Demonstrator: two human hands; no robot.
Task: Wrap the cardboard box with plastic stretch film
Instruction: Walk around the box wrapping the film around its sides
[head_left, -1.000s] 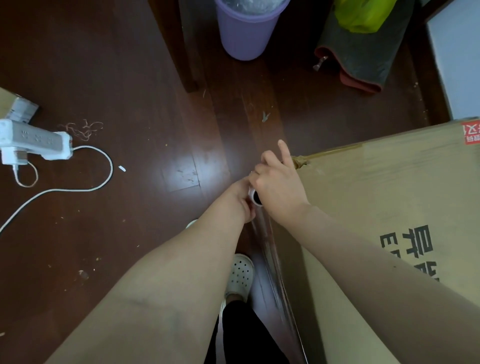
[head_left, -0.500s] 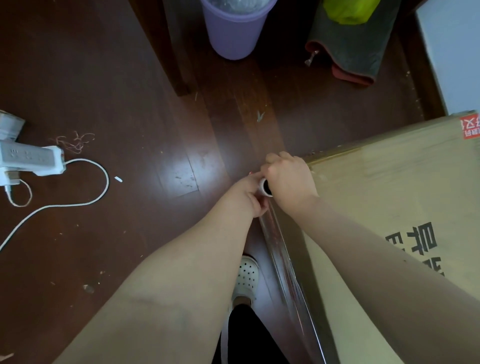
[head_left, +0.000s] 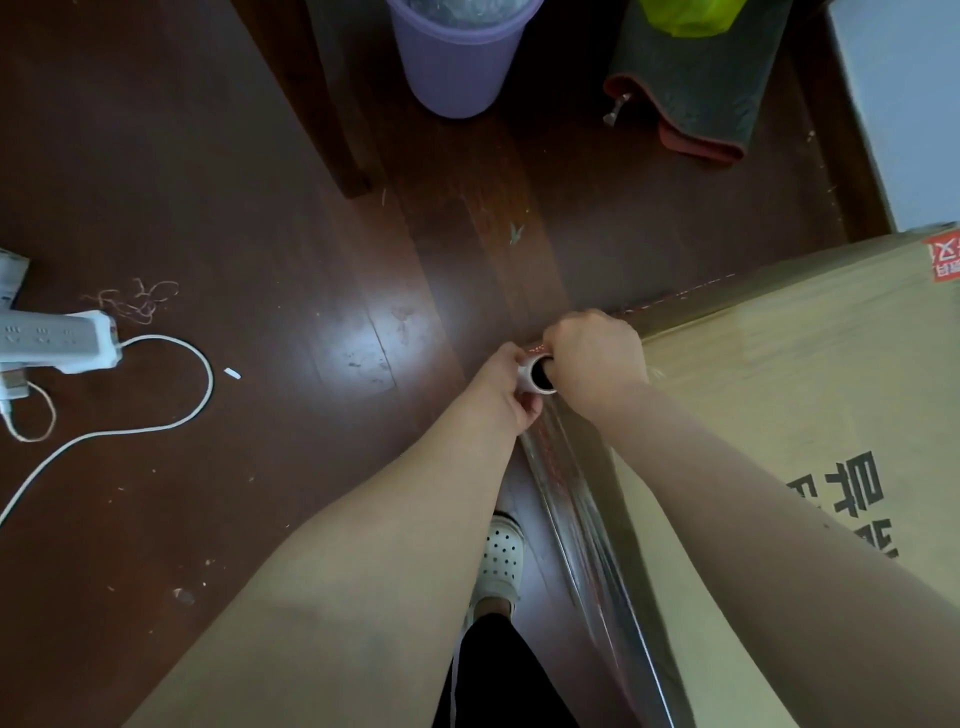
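A large cardboard box with black printed characters fills the right side. A roll of clear stretch film with a white core stands upright at the box's near left corner. My left hand grips the roll from the left and my right hand grips it from the right, fingers curled over its top. A sheet of film stretches from the roll down along the box's left side. Film also appears to cover the box's top edge.
On the dark wooden floor, a white power strip with its cable lies at the left. A purple bin stands at the top, a dark mat with a green bag beside it. My white shoe is below the roll.
Both hands have carried the roll further around the box's corner, with more film pulled out along the side. My right hand's raised finger has curled down onto the roll.
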